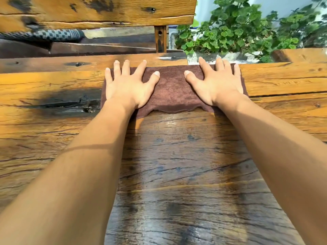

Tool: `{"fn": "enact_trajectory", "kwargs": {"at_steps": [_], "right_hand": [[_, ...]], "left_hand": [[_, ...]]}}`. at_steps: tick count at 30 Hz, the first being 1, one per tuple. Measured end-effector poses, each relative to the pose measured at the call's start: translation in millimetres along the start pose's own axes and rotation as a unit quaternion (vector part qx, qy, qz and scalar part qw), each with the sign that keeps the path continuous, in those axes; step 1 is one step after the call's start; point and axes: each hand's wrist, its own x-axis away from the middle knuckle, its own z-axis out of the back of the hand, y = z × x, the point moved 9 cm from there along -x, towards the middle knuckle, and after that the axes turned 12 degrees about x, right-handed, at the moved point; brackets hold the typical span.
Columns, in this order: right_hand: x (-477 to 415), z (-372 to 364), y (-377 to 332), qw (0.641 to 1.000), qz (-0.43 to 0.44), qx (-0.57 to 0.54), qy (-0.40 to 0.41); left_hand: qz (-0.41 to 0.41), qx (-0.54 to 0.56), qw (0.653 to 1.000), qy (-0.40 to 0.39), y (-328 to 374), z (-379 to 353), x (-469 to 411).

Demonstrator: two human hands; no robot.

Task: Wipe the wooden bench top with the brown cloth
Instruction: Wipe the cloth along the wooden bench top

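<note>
Now, cloth: the brown cloth (172,91) is lying flat near the far edge of the wooden bench top (185,165), stretched between and under both hands, its wavy near hem showing just behind the heels of the palms
Left hand: the left hand (129,85) is pressing palm down on the cloth's left end, fingers (126,68) spread apart and flat, gripping nothing; the little finger is overhanging the cloth's left edge and the fingertips are reaching just past its far edge
Right hand: the right hand (217,84) is pressing palm down on the cloth's right end, fingers (219,65) splayed and flat, also closing on nothing; the fingertips are sitting at the cloth's far edge
Thumbs: both are pointing inward toward each other, well apart, with bare cloth lying between them
Bench top: the strip of wood running back from the cloth between the two forearms is looking darker and glossy; the boards outside each little finger are looking lighter and orange, with a black scorch-like patch (67,103) lying left of the left wrist
Beyond the fingertips: a backrest plank (99,11) is standing past the left fingers, with a checked dark object (53,35) showing under it; a leafy green plant (244,29) is growing past the right fingers
</note>
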Motion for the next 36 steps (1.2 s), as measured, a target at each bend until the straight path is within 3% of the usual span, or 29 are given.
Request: {"fn": "enact_trajectory", "kwargs": {"at_steps": [11, 18, 36], "right_hand": [[69, -7, 4, 1.0, 0.011, -0.006, 0.001], [149, -17, 3, 1.0, 0.028, -0.009, 0.001], [370, -35, 16, 0.999, 0.033, 0.001, -0.04]], "left_hand": [[-0.032, 0.001, 0.999, -0.019, -9, -4, 64], [-0.033, -0.006, 0.999, -0.006, -20, -9, 145], [-0.027, -0.011, 0.997, -0.074, -28, -27, 365]]}}
